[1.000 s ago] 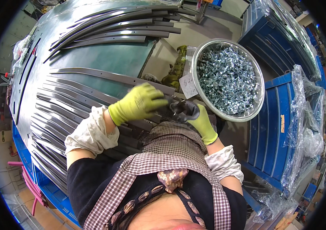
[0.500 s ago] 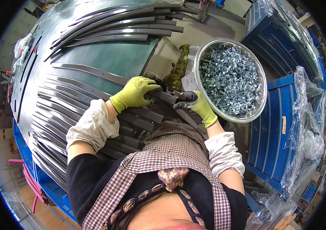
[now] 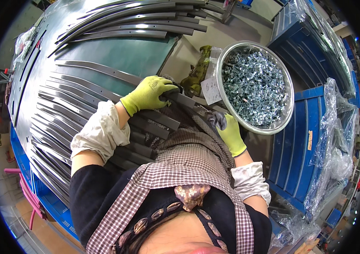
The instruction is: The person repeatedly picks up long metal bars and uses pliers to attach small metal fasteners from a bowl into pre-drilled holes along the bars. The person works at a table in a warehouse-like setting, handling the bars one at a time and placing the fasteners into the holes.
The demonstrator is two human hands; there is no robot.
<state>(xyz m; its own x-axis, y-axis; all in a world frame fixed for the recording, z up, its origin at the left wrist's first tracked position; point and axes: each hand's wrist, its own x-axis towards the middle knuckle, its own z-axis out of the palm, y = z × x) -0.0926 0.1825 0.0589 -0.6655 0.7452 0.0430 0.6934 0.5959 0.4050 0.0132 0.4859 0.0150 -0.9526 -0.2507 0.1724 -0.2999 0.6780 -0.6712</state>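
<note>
My left hand (image 3: 148, 96), in a yellow-green glove with dark finger coating, is wrapped round a long dark strip (image 3: 104, 71) close to its right end. That strip end (image 3: 184, 100) juts out past my fingers over my lap. My right hand (image 3: 227, 129), gloved alike, is just right of the end and a little lower, its fingers pinched together. A small metal piece (image 3: 201, 109) shows at its fingertips; its exact shape is too small to tell. Right of my hands stands a big round metal bowl (image 3: 291, 91) full of small shiny metal clips (image 3: 254, 86).
More dark strips (image 3: 63, 116) lie side by side on the green table (image 3: 116, 53), their ends over my lap. Another pile of strips (image 3: 137, 26) lies farther back. A paper with handwriting (image 3: 211, 90) sits beside the bowl. Blue metal crates (image 3: 298, 144) with clear plastic wrap (image 3: 336, 139) stand right.
My right hand has drawn back to the right and down, away from the strip's end. My left hand keeps its hold on the strip. The paper beside the bowl shows more fully.
</note>
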